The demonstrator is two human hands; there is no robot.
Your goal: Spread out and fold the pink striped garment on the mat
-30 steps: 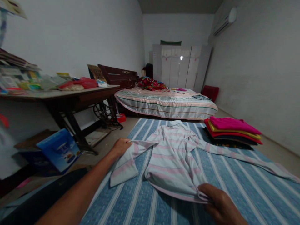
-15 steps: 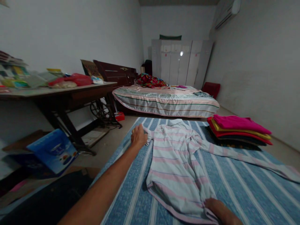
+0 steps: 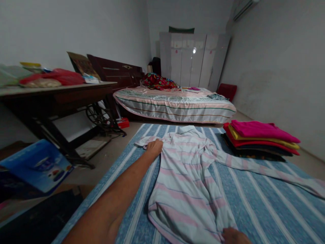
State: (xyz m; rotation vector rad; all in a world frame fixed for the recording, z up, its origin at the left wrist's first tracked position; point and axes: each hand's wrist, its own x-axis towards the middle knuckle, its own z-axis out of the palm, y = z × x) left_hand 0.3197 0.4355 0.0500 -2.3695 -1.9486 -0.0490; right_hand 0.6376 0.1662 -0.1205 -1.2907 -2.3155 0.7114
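A white shirt with pink stripes (image 3: 181, 176) lies spread on the blue striped bed cover (image 3: 256, 203), its collar pointing away from me. My left hand (image 3: 154, 147) is closed on the shirt near its left shoulder, where the left sleeve begins. That sleeve extends outward past my fingers toward the bed's left edge. At the bottom right of the view, my right hand (image 3: 235, 236) grips the lower hem corner; part of this hand is cut off by the frame. The other sleeve stretches far out to the right, with folds running down the shirt's right side.
A stack of folded clothes (image 3: 262, 140) sits on the bed at right. To the left stand a sewing machine table (image 3: 93, 91) holding bags and a blue box (image 3: 38, 167). Beyond are another bed (image 3: 175, 106) and a grey wardrobe (image 3: 189, 61).
My left hand has moved slightly right and down from the sleeve toward the shoulder, and the left sleeve now lies outward. The shirt's lower left edge has shifted left. My right hand stays at the hem.
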